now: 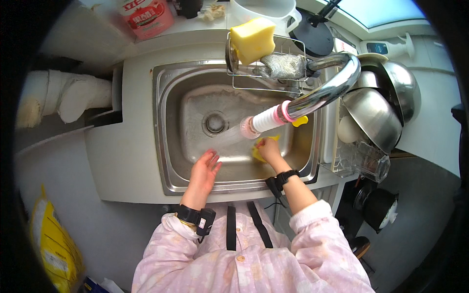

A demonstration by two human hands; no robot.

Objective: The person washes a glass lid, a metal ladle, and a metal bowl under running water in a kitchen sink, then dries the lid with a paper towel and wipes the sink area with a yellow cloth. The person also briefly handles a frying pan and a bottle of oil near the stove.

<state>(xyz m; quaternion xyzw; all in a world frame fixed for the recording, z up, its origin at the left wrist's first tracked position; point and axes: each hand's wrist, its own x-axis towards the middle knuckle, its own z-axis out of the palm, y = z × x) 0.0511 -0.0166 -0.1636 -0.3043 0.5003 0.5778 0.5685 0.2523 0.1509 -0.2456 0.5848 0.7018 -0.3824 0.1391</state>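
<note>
Water sprays from the pink-and-white nozzle [266,121] of a chrome faucet [329,89] into a stainless steel sink [234,91]. My left hand [207,168] is over the front of the basin with its fingers apart, at the edge of the spray, holding nothing. To the right, below the nozzle, my right hand [269,149] grips a yellow cloth [258,155], partly hidden by the fingers. The round drain [215,123] lies left of the nozzle.
A wire rack [269,88] over the sink's back holds a yellow sponge [253,38] and a silvery scrubbing cloth [284,66]. Steel bowls [373,113] and a clear container [370,161] crowd the dish rack at right. A pink detergent bottle [146,18] stands behind left.
</note>
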